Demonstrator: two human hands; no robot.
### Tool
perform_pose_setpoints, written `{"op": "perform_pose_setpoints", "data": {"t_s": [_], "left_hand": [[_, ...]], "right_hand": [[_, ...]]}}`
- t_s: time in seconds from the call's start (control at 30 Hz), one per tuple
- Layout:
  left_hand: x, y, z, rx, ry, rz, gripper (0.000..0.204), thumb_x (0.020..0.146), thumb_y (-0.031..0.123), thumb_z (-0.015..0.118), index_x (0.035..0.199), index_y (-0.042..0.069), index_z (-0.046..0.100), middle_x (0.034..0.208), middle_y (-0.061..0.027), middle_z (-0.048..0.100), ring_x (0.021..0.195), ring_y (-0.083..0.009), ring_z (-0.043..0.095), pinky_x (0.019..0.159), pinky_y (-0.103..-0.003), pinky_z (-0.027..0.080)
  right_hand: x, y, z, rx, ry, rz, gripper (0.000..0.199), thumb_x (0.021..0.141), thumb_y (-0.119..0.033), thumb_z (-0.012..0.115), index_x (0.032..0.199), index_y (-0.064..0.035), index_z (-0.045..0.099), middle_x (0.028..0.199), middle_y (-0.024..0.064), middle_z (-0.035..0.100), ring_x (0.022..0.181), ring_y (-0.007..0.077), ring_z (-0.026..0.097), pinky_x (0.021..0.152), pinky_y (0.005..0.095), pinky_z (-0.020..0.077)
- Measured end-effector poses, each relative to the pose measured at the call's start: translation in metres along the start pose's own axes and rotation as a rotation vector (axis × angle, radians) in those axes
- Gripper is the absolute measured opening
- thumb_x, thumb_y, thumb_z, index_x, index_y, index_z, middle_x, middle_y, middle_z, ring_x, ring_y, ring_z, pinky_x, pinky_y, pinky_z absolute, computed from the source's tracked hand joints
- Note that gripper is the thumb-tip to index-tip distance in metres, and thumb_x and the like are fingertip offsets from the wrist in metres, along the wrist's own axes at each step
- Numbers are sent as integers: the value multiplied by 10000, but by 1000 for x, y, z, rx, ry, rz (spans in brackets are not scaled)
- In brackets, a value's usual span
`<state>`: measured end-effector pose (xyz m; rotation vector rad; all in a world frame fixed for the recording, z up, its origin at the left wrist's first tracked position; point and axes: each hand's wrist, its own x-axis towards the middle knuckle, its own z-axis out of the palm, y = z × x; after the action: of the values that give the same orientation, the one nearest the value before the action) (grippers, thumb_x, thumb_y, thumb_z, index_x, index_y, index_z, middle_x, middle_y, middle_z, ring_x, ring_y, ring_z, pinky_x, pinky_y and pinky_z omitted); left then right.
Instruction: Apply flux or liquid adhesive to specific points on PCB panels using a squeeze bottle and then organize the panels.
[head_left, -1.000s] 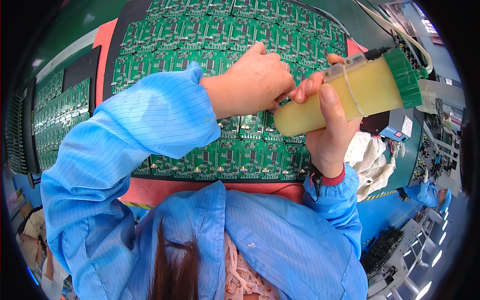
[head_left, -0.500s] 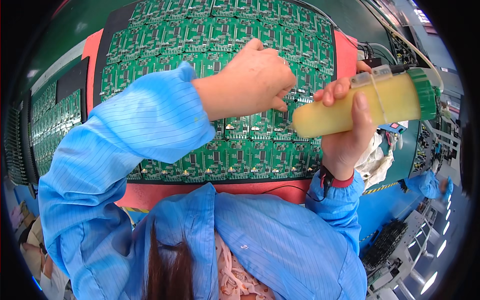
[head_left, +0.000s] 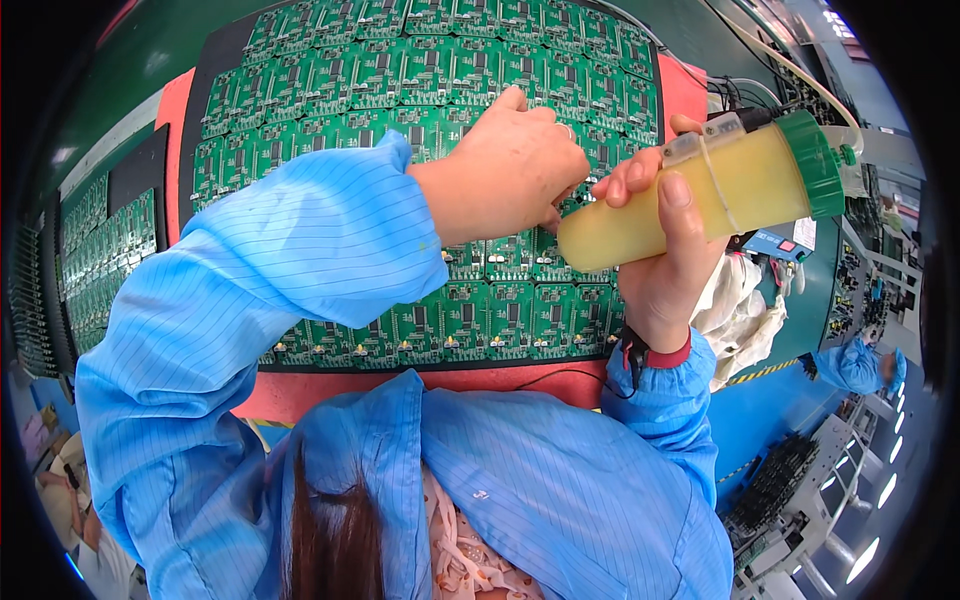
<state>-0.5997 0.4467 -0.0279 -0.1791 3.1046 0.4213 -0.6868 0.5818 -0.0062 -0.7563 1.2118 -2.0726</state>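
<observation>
Rows of green circuit boards (head_left: 430, 310) lie side by side on a black tray (head_left: 200, 110). In my right hand (head_left: 665, 270) is a fat translucent dispensing syringe (head_left: 640, 225) of yellow material, with a green cap. It is tilted, its rounded lower end pointing left, down at the boards; its tip is hidden. My left hand (head_left: 510, 165) reaches across the boards, fingers bent and closed downward beside that end. Whatever its fingertips hold or touch is hidden under the hand.
The tray rests on a pink-red mat (head_left: 310, 395). More boards (head_left: 110, 260) stand at the left. Right of my wrist lie a crumpled white cloth (head_left: 735, 320) and a small blue device (head_left: 775, 245). A hose (head_left: 770, 50) runs to the cap. Another person (head_left: 860, 365) is at far right.
The syringe has shifted left with my right hand, its lower end now closer to my left fingers. My left hand has moved slightly right and stays closed.
</observation>
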Motion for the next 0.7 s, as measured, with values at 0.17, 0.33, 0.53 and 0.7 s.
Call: {"op": "perform_pose_setpoints", "data": {"t_s": [0.17,0.33,0.53,0.7], "left_hand": [[0,1,-1,22,-7,-4,164,655,227,794,734,195,654,819,2,629,873,-219,577,865,-386,368],[0,0,-2,25,-19,-5,173,661,238,803,742,196,656,830,4,631,888,-220,579,864,-386,369],[0,1,-2,32,-22,-7,195,659,255,814,751,192,653,827,8,625,895,-215,575,871,-382,370],[-2,1,-4,2,4,21,213,661,260,821,751,185,643,812,10,610,898,-206,569,893,-379,369]], "right_hand": [[1,2,-2,-16,-26,5,499,867,-39,657,1315,31,448,881,133,634,673,203,632,638,293,525],[1,1,0,0,-36,12,494,863,-26,657,1309,28,451,889,135,630,672,202,633,638,291,523],[2,-1,-4,-14,-51,20,500,886,-73,641,1329,22,431,876,124,622,694,198,625,657,294,522],[5,-22,-19,74,-84,36,545,948,-261,569,1390,-13,367,860,61,555,754,162,544,756,351,485]]}}
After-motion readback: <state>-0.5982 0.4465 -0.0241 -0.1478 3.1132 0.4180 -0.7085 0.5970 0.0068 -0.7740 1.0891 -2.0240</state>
